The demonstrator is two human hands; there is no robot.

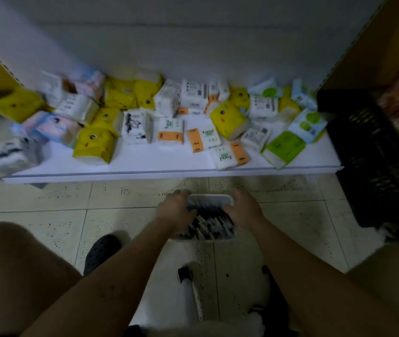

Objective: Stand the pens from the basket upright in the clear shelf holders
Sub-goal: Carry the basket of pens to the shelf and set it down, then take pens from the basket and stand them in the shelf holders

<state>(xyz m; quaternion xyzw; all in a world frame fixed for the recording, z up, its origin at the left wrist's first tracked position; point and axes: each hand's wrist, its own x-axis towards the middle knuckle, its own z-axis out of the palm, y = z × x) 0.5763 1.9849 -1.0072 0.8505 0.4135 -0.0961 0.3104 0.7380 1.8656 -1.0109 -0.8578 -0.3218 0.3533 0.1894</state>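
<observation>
A small white basket [209,198] hangs above the tiled floor in front of the low shelf. Several dark pens [208,226] lie packed inside it, blurred. My left hand [175,210] grips the basket's left side with fingers curled over the rim. My right hand [243,209] grips its right side the same way. No clear shelf holders are in view.
A low white shelf [169,164] carries several scattered tissue packs [94,145], yellow, white, orange and green. A black crate [373,152] stands at the right. A white stool [193,295] and a dark shoe [101,251] are on the floor below my arms.
</observation>
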